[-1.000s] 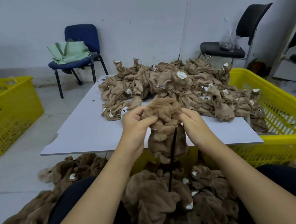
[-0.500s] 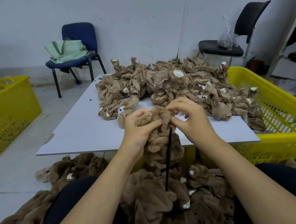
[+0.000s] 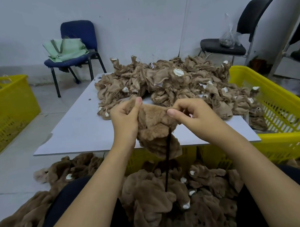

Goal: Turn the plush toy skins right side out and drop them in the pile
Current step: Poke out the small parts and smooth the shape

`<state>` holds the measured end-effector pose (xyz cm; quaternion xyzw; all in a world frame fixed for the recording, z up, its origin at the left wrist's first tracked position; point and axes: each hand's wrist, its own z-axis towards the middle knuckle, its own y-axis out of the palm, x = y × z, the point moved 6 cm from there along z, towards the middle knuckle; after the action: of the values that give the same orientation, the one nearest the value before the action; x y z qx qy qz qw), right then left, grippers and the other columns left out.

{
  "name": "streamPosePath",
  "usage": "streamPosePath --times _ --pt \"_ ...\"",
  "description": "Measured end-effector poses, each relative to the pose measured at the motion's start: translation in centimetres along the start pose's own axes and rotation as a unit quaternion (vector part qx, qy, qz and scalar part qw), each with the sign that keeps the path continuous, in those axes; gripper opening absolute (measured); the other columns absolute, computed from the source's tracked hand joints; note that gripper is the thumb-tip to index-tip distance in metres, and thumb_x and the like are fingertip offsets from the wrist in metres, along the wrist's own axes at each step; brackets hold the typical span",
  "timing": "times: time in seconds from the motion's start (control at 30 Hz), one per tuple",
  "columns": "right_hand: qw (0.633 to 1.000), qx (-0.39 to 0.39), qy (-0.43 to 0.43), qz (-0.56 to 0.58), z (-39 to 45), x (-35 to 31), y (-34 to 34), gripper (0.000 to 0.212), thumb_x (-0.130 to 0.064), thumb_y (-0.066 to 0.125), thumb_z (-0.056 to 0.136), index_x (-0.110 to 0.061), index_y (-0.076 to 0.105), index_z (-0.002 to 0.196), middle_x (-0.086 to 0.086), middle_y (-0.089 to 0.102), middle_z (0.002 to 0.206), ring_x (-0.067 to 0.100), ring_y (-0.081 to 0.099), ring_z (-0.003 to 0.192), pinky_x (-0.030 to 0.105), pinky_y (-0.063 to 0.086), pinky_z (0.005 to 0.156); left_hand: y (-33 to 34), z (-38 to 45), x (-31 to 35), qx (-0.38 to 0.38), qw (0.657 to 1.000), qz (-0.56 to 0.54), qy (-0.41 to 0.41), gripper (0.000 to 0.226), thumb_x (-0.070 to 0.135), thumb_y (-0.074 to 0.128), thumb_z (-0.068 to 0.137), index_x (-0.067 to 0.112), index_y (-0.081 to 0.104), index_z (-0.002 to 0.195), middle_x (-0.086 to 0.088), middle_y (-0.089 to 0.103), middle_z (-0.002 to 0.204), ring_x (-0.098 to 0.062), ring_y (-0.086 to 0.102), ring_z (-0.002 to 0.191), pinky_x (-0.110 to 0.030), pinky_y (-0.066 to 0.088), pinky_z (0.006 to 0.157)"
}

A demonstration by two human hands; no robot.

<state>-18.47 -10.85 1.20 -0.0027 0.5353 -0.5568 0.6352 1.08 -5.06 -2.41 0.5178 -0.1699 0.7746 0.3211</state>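
Brown furry toy skin [image 3: 154, 131] held up over near table [image 3: 77, 132] edge, pinched at top by left hand [image 3: 125, 119] and right hand [image 3: 192, 114]. Black stick [image 3: 168, 159] poking down from it. Fluffy pile [image 3: 160, 201] below on lap. Inside-out heap [image 3: 170, 81] far on table. Yellow baskets [image 3: 282, 110] left and right.

A small toy-making workshop with bare pale walls and a plain tiled floor. Just beyond the left hand [image 3: 125, 121] and right hand [image 3: 194, 116], a white worktable [image 3: 73, 132] carries a heap of inside-out skins [image 3: 170, 85]; below the hands lies a pile of furry finished skins [image 3: 164, 204]. Yellow crates [image 3: 5, 113] stand to either side, stacking chairs [image 3: 81, 44] by the far wall
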Motion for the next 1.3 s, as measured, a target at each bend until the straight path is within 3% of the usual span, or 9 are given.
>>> streamPosePath --times 0.2,0.27,0.4,0.53,0.7,0.87,1.03,1.17,1.3 --pt "0.953 0.029 0.169 0.251 -0.2 3.1 2.5 0.047 -0.035 0.045 0.108 0.001 0.066 0.086 0.003 0.067 0.078 0.011 0.059 0.07 0.026 0.045 0.063 1.2 -2.5 2.6 0.016 0.949 0.217 0.229 0.02 0.016 0.076 0.087 0.012 0.057 0.083 0.004 0.046 0.092 -0.008 0.048 0.086 -0.02 0.037 0.078" --pt "0.922 0.058 0.206 0.322 -0.1 3.9 2.5 0.051 -0.034 0.043 0.108 0.012 0.063 0.105 0.015 0.068 0.093 0.023 0.062 0.084 0.038 0.047 0.074 2.3 -2.8 2.9 -0.098 0.932 0.213 0.278 0.024 0.013 0.073 0.089 0.011 0.056 0.074 0.005 0.047 0.081 -0.013 0.047 0.077 -0.024 0.038 0.074" --pt "0.853 0.085 0.228 0.462 0.1 4.1 2.8 0.046 -0.029 0.039 0.11 0.007 0.068 0.104 0.02 0.072 0.104 0.027 0.07 0.098 0.038 0.058 0.084 3.9 -3.5 0.4 -0.29 0.914 0.237 0.155 0.019 0.013 0.066 0.096 0.013 0.07 0.077 0.009 0.056 0.077 -0.015 0.051 0.081 -0.045 0.045 0.08" --pt "0.763 0.083 0.25 0.59 0.3 3.9 3.8 0.049 -0.032 0.038 0.109 0.008 0.06 0.126 0.027 0.065 0.126 0.035 0.065 0.118 0.045 0.057 0.094 4.1 -3.7 -0.5 -0.292 0.936 0.187 0.056 0.014 0.017 0.067 0.096 0.01 0.078 0.092 0.004 0.069 0.082 -0.01 0.051 0.073 -0.038 0.043 0.076" --pt "0.72 0.073 0.267 0.636 0.6 3.9 4.8 0.047 -0.032 0.042 0.108 0.003 0.073 0.106 0.023 0.072 0.111 0.03 0.073 0.102 0.041 0.061 0.08 4.9 -4.1 -0.5 -0.287 0.937 0.197 -0.027 0.024 0.013 0.065 0.096 -0.004 0.067 0.08 -0.003 0.054 0.059 -0.005 0.042 0.05 -0.024 0.036 0.054" --pt "0.744 0.041 0.27 0.61 0.7 3.8 6.3 0.043 -0.033 0.045 0.107 0.001 0.07 0.11 0.023 0.068 0.117 0.033 0.065 0.118 0.046 0.055 0.099 4.8 -3.9 -0.6 -0.305 0.931 0.172 -0.108 0.034 -0.001 0.059 0.094 0.006 0.058 0.061 0.002 0.057 0.048 -0.008 0.05 0.043 -0.023 0.039 0.046" --pt "0.761 0.057 0.247 0.597 1.7 3.5 6.0 0.053 -0.029 0.042 0.109 -0.011 0.081 0.078 0.009 0.076 0.089 0.018 0.075 0.087 0.032 0.06 0.073 4.1 -3.4 -1.1 -0.297 0.925 0.137 -0.195 0.028 0.009 0.07 0.09 0.007 0.062 0.064 0.003 0.055 0.05 -0.008 0.041 0.044 -0.018 0.031 0.043" --pt "0.803 0.049 0.242 0.542 1.8 2.8 6.5 0.035 -0.024 0.048 0.107 -0.004 0.074 0.094 0.016 0.073 0.094 0.024 0.073 0.089 0.037 0.062 0.074 4.0 -4.3 -2.8 -0.272 0.907 0.041 -0.318 0.02 0.006 0.065 0.089 0.015 0.059 0.072 0.003 0.049 0.05 -0.011 0.031 0.043 -0.025 0.028 0.05" --pt "0.824 0.025 0.204 0.527 2.1 2.2 6.3 0.045 -0.019 0.047 0.107 -0.013 0.081 0.077 0.0 0.076 0.074 0.015 0.074 0.076 0.037 0.06 0.063 4.1 -4.5 -3.5 -0.286 0.888 -0.015 -0.358 0.036 0.003 0.058 0.089 0.019 0.06 0.057 0.002 0.049 0.052 -0.012 0.038 0.047 -0.031 0.036 0.061"
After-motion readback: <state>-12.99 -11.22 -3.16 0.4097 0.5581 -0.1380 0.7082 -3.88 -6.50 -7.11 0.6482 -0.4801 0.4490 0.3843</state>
